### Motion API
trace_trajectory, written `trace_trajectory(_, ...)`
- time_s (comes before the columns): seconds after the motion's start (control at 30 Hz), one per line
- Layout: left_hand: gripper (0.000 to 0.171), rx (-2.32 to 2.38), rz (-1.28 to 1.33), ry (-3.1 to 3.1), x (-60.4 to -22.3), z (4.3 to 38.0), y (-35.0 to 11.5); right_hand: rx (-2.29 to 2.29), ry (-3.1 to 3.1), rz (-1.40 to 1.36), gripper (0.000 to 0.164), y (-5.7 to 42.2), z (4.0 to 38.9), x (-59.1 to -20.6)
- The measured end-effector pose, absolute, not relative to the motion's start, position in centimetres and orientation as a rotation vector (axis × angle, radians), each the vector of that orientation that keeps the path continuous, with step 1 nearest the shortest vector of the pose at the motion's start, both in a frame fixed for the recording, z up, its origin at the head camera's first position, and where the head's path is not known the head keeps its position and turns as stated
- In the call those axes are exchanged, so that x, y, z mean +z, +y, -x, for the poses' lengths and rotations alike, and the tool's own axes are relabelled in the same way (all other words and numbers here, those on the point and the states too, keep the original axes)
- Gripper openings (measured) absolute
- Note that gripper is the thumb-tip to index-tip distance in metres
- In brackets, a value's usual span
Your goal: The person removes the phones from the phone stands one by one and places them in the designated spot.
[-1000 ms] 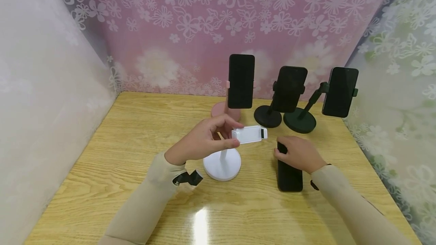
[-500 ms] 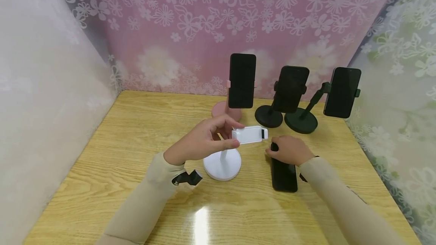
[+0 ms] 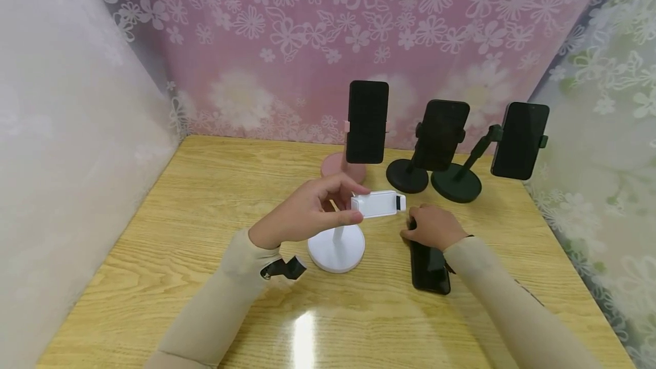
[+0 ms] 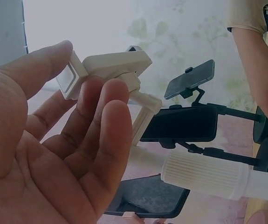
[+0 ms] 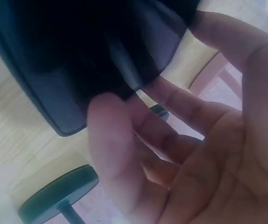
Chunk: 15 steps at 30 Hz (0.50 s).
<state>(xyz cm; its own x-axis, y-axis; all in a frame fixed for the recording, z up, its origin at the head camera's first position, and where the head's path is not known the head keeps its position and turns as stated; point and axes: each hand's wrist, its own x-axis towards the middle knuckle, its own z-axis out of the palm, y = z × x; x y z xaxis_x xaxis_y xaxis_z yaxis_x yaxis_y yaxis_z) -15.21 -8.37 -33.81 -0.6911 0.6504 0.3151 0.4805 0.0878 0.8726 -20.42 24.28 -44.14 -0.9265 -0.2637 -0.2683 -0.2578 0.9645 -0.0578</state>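
In the head view my left hand [image 3: 318, 206] pinches the end of the clamp [image 3: 379, 204] of a white phone stand, between thumb and fingers. The stand's round white base [image 3: 335, 252] stands on the table below it. The left wrist view shows the ribbed white stem [image 4: 203, 173] and the clamp's white back [image 4: 115, 63]. To the right, my right hand [image 3: 435, 226] grips the far end of a black phone [image 3: 429, 272]. In the right wrist view, fingers and thumb lie around that phone's [image 5: 73, 56] end. Whether the phone is fully off the table I cannot tell.
Behind the hands stand a pink stand [image 3: 333, 165], a black stand [image 3: 406, 178] and a dark green stand [image 3: 456, 184], each holding a phone. The wooden table [image 3: 205, 204] meets a pink floral curtain [image 3: 287, 73] at the back.
My right hand has moved left with the black phone, closer to the white stand, and light now glints on the phone's near end. My left hand keeps its hold on the clamp.
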Motion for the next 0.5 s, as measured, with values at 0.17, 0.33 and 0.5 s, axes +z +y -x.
trace_trajectory(0.17, 0.035, 1.669, -1.15, 2.208, -33.8, 15.3, -8.2, 0.015, 2.827, 0.369, 0.039, 24.1, 20.6, -43.5)
trace_trajectory(0.33, 0.036, 1.678, -1.131, 2.196, -33.9, 15.4, -8.2, -0.117, 2.896, 0.403, 0.035, 23.2, 20.1, -39.9)
trace_trajectory(0.5, 0.034, 1.678, -1.134, 2.209, -33.9, 15.3, -8.0, -0.408, 3.133, 0.58, 0.016, 21.9, 17.2, -34.2)
